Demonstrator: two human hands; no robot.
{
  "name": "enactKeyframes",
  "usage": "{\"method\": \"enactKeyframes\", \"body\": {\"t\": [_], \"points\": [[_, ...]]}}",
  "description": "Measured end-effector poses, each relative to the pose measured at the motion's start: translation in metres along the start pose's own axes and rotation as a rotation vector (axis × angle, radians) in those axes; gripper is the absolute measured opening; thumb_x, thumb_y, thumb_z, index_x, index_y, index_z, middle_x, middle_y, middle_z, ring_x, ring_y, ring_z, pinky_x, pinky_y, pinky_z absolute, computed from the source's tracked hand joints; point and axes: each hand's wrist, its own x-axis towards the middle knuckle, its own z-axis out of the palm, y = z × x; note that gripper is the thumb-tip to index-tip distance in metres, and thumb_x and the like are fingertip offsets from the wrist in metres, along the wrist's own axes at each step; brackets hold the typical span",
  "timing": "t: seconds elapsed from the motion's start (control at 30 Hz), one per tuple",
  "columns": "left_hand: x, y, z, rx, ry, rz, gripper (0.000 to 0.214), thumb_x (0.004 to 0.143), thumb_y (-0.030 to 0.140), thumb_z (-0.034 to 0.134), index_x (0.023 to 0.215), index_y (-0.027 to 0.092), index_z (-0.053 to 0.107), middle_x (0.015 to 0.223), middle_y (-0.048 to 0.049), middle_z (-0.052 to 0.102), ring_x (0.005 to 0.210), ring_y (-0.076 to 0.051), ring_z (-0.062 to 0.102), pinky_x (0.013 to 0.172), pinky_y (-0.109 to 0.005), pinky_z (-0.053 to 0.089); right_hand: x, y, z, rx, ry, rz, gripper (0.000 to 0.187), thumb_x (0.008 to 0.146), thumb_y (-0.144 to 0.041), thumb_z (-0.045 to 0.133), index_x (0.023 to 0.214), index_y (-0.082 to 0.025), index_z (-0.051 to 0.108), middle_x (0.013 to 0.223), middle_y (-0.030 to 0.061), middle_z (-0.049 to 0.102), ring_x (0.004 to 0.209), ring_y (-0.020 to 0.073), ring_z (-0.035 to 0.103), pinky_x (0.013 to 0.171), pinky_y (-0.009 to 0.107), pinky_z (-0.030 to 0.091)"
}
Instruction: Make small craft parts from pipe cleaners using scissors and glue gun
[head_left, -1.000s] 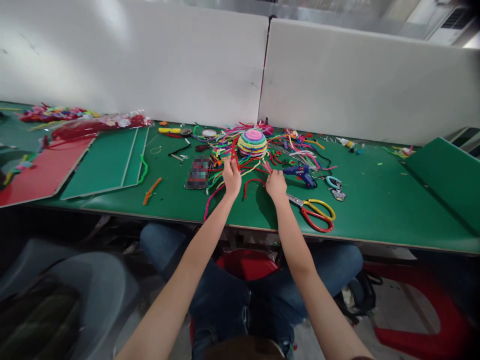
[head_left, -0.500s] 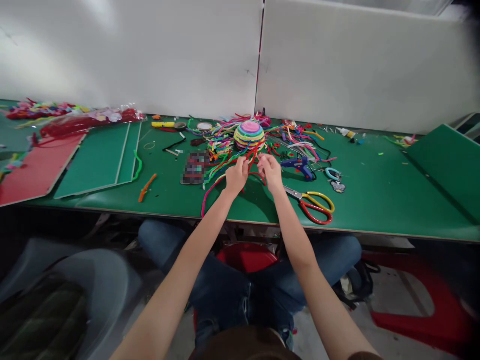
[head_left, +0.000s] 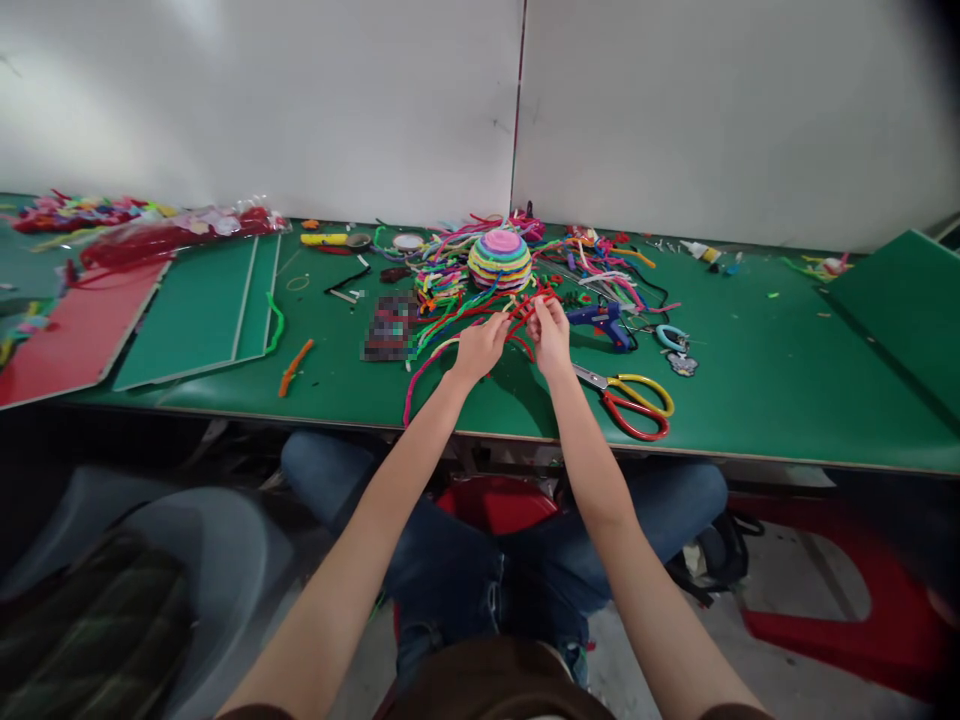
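Observation:
A striped dome [head_left: 499, 262] of coiled, fuzzy pipe cleaners, pink at the top, sits at the middle of the green table, with loose ends trailing towards me. Just in front of it, my left hand [head_left: 481, 346] is closed in a pinch on a red pipe cleaner [head_left: 519, 322]. Close by on the right, my right hand [head_left: 550, 332] pinches red pipe cleaner too, its thumb and fingertips together. Between the hands the red strands cross; my fingers hide where they end. A long pink pipe cleaner [head_left: 411, 392] curves towards the table's front edge.
Scissors [head_left: 628, 400] with yellow and red handles lie right of my right hand, below a blue glue gun [head_left: 602, 322]. Light-blue pliers [head_left: 670, 337] lie farther right. A blurred-out flat object [head_left: 391, 327] is on the left. Green boards [head_left: 187, 320] lie beyond it.
Both hands have shifted slightly right. The right fingers, earlier slightly apart, are now pinched on red pipe cleaner, and the red strands reach farther right between the hands.

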Motion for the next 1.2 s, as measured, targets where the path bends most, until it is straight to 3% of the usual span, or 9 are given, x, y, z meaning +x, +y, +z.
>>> {"method": "enactKeyframes", "body": {"t": [0.17, 0.33, 0.47, 0.6, 1.2], "points": [[-0.001, -0.001, 0.000, -0.112, 0.014, 0.041, 0.042, 0.095, 0.038, 0.028, 0.106, 0.014, 0.062, 0.090, -0.0087, 0.072, 0.071, -0.016, 0.066, 0.062, -0.024, 0.044, 0.002, 0.001, -0.002, -0.050, 0.115, -0.062, 0.033, 0.075, -0.054, 0.055, 0.080, -0.021, 0.053, 0.060, -0.0062, 0.044, 0.051, 0.0059, 0.042, 0.047, 0.019, 0.035], [-0.002, -0.002, 0.000, -0.200, 0.038, 0.043, 0.043, 0.095, 0.038, 0.030, 0.107, 0.012, 0.063, 0.093, -0.0102, 0.072, 0.073, -0.016, 0.067, 0.064, -0.025, 0.047, 0.004, 0.002, -0.007, -0.063, 0.162, -0.066, 0.036, 0.071, -0.053, 0.059, 0.082, -0.018, 0.059, 0.067, -0.0039, 0.053, 0.058, 0.0063, 0.048, 0.053, 0.019, 0.041], [-0.002, -0.005, 0.002, -0.233, 0.050, 0.045, 0.044, 0.094, 0.039, 0.031, 0.106, 0.012, 0.064, 0.096, -0.0115, 0.071, 0.078, -0.017, 0.067, 0.070, -0.027, 0.049, 0.005, 0.001, -0.011, -0.011, 0.124, -0.019, 0.036, 0.069, -0.051, 0.061, 0.080, -0.017, 0.062, 0.062, -0.0047, 0.052, 0.056, 0.0060, 0.046, 0.052, 0.018, 0.039], [-0.002, -0.006, 0.004, -0.205, 0.033, 0.052, 0.044, 0.094, 0.040, 0.032, 0.106, 0.013, 0.064, 0.092, -0.0110, 0.071, 0.077, -0.018, 0.067, 0.069, -0.028, 0.050, 0.005, -0.002, -0.011, 0.007, 0.074, -0.016, 0.040, 0.069, -0.052, 0.061, 0.090, -0.017, 0.065, 0.061, -0.0061, 0.048, 0.053, 0.0047, 0.043, 0.048, 0.018, 0.034], [-0.001, -0.008, 0.006, -0.156, 0.018, 0.071, 0.043, 0.094, 0.039, 0.030, 0.103, 0.015, 0.065, 0.093, -0.0104, 0.071, 0.079, -0.018, 0.067, 0.069, -0.026, 0.047, 0.002, -0.009, -0.009, 0.047, 0.121, -0.101, 0.038, 0.069, -0.054, 0.062, 0.082, -0.018, 0.063, 0.054, -0.0074, 0.040, 0.049, 0.0053, 0.037, 0.046, 0.019, 0.033]]}}
